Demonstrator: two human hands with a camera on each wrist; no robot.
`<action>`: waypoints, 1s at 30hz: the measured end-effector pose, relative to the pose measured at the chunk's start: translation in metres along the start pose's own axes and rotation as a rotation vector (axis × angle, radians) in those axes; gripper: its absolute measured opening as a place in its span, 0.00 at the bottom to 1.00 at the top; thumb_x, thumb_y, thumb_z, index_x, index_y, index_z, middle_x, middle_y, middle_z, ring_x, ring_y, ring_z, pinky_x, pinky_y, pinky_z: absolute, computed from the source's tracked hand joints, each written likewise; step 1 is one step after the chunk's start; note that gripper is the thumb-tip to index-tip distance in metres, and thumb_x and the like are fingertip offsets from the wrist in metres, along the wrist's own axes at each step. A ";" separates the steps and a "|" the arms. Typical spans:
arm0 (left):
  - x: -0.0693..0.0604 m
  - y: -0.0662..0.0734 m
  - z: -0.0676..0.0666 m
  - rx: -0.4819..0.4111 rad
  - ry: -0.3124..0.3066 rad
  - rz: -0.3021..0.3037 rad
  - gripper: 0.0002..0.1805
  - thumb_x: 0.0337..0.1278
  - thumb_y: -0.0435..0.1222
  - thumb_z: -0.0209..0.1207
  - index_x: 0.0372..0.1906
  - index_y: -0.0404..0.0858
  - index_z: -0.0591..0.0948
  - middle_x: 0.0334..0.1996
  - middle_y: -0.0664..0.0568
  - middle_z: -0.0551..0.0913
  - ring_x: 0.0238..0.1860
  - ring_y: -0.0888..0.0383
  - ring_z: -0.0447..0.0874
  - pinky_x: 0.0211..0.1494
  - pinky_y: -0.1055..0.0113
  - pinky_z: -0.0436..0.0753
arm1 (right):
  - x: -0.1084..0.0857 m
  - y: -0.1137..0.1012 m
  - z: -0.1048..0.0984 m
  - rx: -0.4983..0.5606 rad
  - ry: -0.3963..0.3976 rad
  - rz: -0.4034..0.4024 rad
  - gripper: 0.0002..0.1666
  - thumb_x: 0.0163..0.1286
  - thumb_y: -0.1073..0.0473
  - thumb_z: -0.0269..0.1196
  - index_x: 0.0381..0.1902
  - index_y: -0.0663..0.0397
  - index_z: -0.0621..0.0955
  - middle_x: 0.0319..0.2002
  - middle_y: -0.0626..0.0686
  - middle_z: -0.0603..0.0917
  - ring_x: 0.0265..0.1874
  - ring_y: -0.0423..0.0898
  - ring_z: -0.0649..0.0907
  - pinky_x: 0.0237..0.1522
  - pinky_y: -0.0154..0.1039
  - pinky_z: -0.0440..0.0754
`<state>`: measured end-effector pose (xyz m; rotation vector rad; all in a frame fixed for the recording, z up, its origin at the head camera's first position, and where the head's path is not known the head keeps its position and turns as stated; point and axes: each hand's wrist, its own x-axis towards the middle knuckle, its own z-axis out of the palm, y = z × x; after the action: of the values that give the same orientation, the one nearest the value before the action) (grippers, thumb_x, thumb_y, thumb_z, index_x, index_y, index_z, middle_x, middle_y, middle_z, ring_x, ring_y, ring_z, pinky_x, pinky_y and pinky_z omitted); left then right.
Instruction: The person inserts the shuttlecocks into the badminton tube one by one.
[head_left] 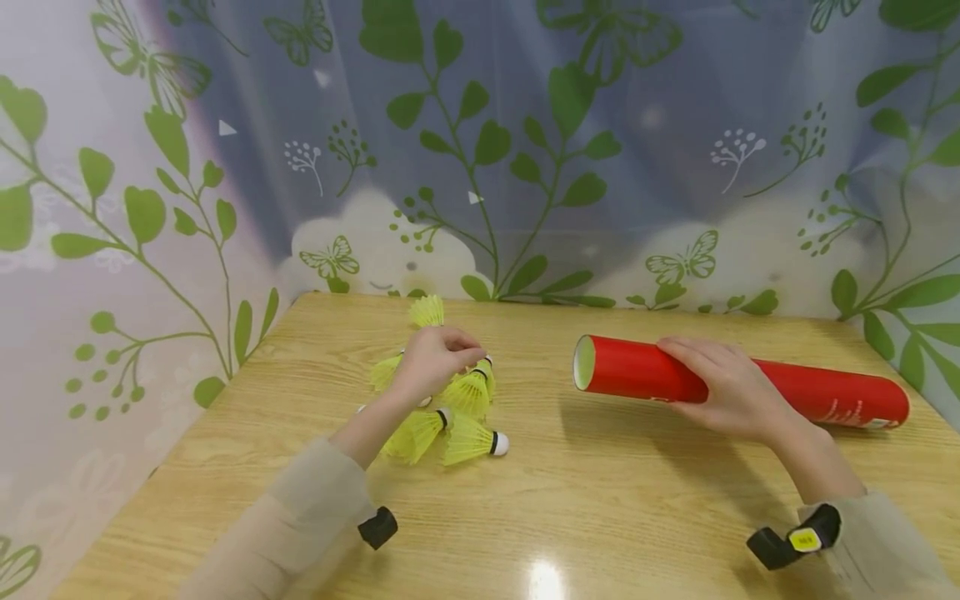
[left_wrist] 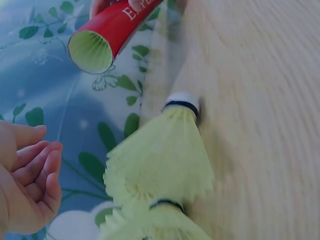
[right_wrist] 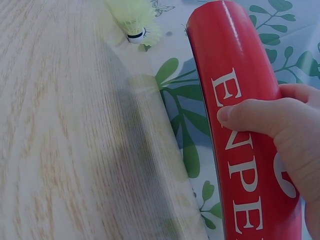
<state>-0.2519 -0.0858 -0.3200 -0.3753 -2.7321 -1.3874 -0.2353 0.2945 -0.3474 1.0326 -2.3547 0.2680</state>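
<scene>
My right hand (head_left: 731, 387) grips a red shuttlecock tube (head_left: 825, 387) around its middle, its open end facing left. In the right wrist view the thumb lies across white lettering on the red tube (right_wrist: 235, 60). A ribbed yellow-green shuttlecock skirt (left_wrist: 95, 52) shows inside the tube's mouth in the left wrist view. My left hand (head_left: 437, 362) hovers over a group of yellow shuttlecocks (head_left: 468, 442) with white, black-banded heads. Loosely curled fingers with nothing between them show on the left hand (left_wrist: 32, 177) in its wrist view, beside a shuttlecock (left_wrist: 165, 155).
Everything lies over a light wood table (head_left: 525, 508). One shuttlecock (head_left: 427, 310) sits farther back, near the table's rear edge. Behind it hangs a curtain (head_left: 510, 167) printed with leaves and butterflies. Black camera straps (head_left: 377, 527) are on both wrists.
</scene>
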 end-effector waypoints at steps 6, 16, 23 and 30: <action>-0.014 -0.013 -0.012 0.028 -0.061 -0.065 0.09 0.54 0.38 0.62 0.36 0.37 0.86 0.26 0.51 0.84 0.31 0.48 0.82 0.26 0.66 0.76 | -0.001 0.000 0.002 0.008 -0.002 -0.004 0.46 0.39 0.56 0.76 0.59 0.60 0.72 0.51 0.61 0.77 0.48 0.57 0.75 0.46 0.57 0.69; -0.028 -0.031 -0.016 0.089 -0.168 -0.118 0.08 0.53 0.37 0.63 0.34 0.37 0.85 0.26 0.53 0.84 0.27 0.57 0.82 0.34 0.65 0.80 | -0.003 0.000 0.002 0.004 -0.005 -0.001 0.50 0.34 0.61 0.77 0.59 0.60 0.71 0.52 0.62 0.77 0.49 0.57 0.75 0.47 0.58 0.68; -0.030 -0.037 -0.013 0.139 -0.253 -0.074 0.09 0.52 0.40 0.64 0.35 0.39 0.85 0.27 0.56 0.84 0.26 0.60 0.80 0.31 0.67 0.77 | -0.003 0.000 0.002 -0.004 -0.002 -0.001 0.49 0.34 0.61 0.77 0.59 0.60 0.72 0.51 0.61 0.77 0.49 0.57 0.75 0.47 0.58 0.68; -0.030 -0.033 -0.008 0.165 -0.252 -0.092 0.11 0.50 0.40 0.65 0.38 0.39 0.85 0.29 0.56 0.83 0.27 0.59 0.80 0.31 0.67 0.77 | -0.002 0.000 0.005 -0.006 -0.003 0.001 0.49 0.34 0.60 0.77 0.59 0.60 0.72 0.51 0.61 0.77 0.49 0.58 0.75 0.47 0.58 0.69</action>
<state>-0.2309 -0.1170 -0.3463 -0.4477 -3.0769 -1.1949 -0.2358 0.2940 -0.3525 1.0301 -2.3568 0.2599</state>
